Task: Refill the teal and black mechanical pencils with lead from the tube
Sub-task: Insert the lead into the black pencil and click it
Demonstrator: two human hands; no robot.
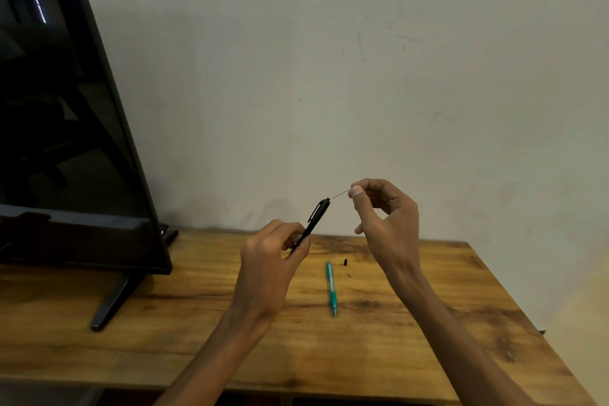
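Left hand (273, 254) grips the black mechanical pencil (314, 219) steady while the right hand (382, 211), pinching the lead (339, 194), should feed it straight to avoid snapping.

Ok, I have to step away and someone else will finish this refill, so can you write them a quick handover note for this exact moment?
Left hand: grips the black pencil by its lower barrel, top end tilted up and to the right, cap off.
Right hand: pinches a thin lead whose far end is at the pencil's open top.
On the table: the teal pencil lies flat, tip toward you; a small black cap and a tiny piece lie just right of it.
The lead tube is not in view.
Left to do: slide the lead fully in and recap the black pencil. Whether the teal one is already filled cannot be told.
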